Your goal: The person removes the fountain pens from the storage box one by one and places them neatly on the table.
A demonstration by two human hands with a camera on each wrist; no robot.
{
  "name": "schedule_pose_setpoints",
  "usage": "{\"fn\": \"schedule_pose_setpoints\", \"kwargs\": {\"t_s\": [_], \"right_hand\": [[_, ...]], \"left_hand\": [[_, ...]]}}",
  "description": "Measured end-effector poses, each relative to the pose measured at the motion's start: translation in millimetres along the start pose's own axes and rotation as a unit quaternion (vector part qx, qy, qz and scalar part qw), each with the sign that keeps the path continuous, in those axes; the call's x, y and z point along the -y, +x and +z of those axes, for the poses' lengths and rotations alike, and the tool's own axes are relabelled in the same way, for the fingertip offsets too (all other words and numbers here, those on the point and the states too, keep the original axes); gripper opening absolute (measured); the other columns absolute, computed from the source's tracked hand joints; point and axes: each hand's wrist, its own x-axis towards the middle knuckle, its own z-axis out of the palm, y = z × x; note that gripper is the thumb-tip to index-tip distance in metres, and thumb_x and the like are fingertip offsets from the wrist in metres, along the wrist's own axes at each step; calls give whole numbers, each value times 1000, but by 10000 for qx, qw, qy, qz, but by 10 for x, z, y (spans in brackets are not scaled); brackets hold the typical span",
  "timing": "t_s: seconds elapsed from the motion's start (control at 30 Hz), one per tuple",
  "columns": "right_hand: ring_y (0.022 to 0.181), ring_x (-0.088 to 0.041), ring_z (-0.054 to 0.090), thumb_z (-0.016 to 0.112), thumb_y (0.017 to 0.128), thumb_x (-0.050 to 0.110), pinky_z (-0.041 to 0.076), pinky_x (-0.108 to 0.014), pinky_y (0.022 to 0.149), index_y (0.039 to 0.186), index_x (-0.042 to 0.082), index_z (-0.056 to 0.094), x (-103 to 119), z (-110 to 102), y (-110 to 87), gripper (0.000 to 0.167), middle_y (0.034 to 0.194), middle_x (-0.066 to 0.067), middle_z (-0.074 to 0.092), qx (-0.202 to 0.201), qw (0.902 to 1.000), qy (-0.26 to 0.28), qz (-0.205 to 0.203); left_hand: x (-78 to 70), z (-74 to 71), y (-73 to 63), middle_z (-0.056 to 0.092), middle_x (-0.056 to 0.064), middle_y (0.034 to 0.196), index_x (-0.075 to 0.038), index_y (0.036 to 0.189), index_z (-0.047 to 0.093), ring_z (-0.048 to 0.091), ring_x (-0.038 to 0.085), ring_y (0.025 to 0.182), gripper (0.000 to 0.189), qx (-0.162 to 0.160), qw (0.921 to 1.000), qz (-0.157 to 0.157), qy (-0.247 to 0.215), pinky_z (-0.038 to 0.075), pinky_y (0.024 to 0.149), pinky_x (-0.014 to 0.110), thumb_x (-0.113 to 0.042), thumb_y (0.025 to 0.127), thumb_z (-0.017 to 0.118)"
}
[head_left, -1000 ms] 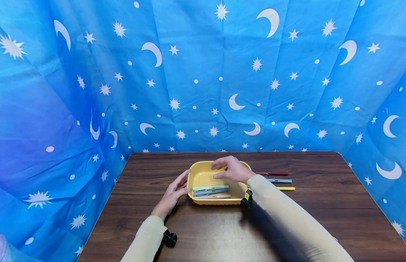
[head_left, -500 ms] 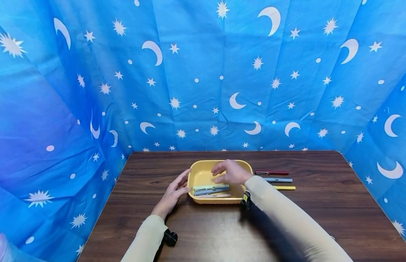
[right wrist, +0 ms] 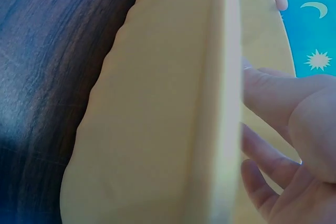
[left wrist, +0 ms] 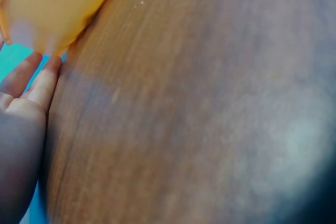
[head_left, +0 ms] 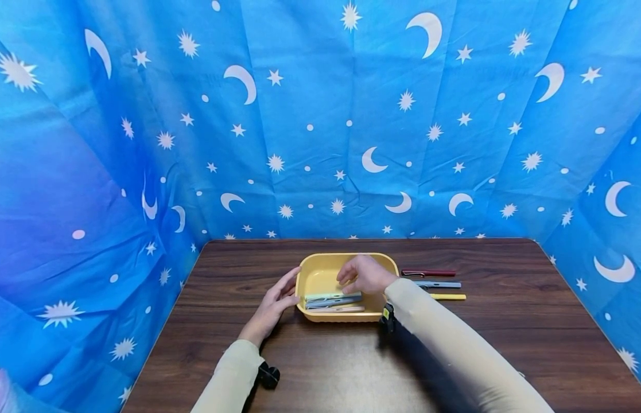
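Note:
A yellow plastic basket (head_left: 320, 273) stands on the table, with several pens (head_left: 333, 300) lying side by side in its near left part: pale green, blue-grey and pale pink ones show. Along the basket's left wall rests my left hand (head_left: 272, 307), fingers extended; the left wrist view shows its fingertips at the yellow wall. My right hand (head_left: 368, 275) reaches over the right side into the basket, fingers loosely bent above the pens' right ends. In the right wrist view the basket's rim hides its fingertips, and nothing shows between thumb and fingers.
Right of the basket lie a dark red pen (head_left: 431, 273), a light blue pen (head_left: 440, 284) and a yellow pen (head_left: 450, 297) on the brown wooden table (head_left: 320, 367). A blue cloth (head_left: 320, 143) with moons and stars hangs behind and at both sides.
My right hand has sunk slightly into the basket, and its fingers have drawn closer to the thumb. The left hand and the basket have stayed in place.

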Motion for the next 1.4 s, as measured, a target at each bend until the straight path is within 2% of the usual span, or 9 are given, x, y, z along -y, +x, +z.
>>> {"fn": "schedule_pose_setpoints", "kwargs": {"t_s": [0.13,0.33,0.67,0.77,0.93,1.0,1.17,1.3,1.4], "right_hand": [[96,-15,75,86,85,4,62,-34,89,110,8,81,-24,21,1,26,102,-1,81,37,9999,-166,32],[92,-14,76,86,84,2,62,-32,86,107,7,81,-43,43,0,24,101,0,81,17,9989,-432,-160],[89,-15,75,85,84,-2,63,-32,83,104,8,81,-69,57,-36,22,99,-2,81,-3,9982,-589,-64],[90,-15,75,85,83,-2,63,-33,83,103,9,81,-76,62,-42,23,99,-2,80,14,9979,-640,-93],[87,-14,74,86,84,-1,63,-33,82,100,11,81,-68,68,-49,20,97,-1,79,-14,9973,-734,-102],[86,-13,74,86,83,0,63,-33,81,98,11,81,-66,73,-51,19,95,-1,79,-38,9968,-792,-119],[86,-13,73,86,84,0,63,-33,82,98,10,81,-51,85,-61,19,95,-2,79,-99,9960,-874,-165],[87,-12,72,85,85,0,63,-33,83,101,10,81,-66,97,-61,19,97,-1,79,-134,9959,-879,-147],[87,-12,72,84,86,0,63,-34,82,103,9,81,-97,106,-59,20,98,-2,78,-163,9968,-766,-179]], "left_hand": [[2,-3,-7,36,12,168,-23,164,39,35,29,155,69,-11,10000,-3,2,32,125,47,-6,101,62],[-5,-6,-12,36,11,169,-25,164,39,34,30,155,69,-9,10000,9,-26,29,126,52,-8,101,62],[0,-11,-6,36,11,169,-26,164,38,34,30,155,70,18,10000,-6,-18,29,126,52,-8,101,63],[6,-13,-5,36,11,169,-25,164,38,34,30,155,70,39,10000,6,-33,32,125,48,-8,102,62],[5,-9,-10,36,12,169,-25,165,38,35,32,155,69,51,10000,13,-56,39,120,30,-9,102,62],[0,-7,-15,36,12,169,-25,165,38,36,32,154,69,57,10000,4,-54,40,118,27,-10,102,62],[-4,-6,-12,36,12,169,-26,164,38,36,32,155,69,50,10000,-3,-64,38,120,33,-9,102,62],[-11,-5,-14,35,11,169,-26,164,38,35,32,155,70,42,10000,-27,-41,39,116,24,-9,102,62],[-21,-1,-23,35,11,169,-26,164,38,35,31,155,70,27,10000,-52,-5,40,116,24,-9,101,62]]}}
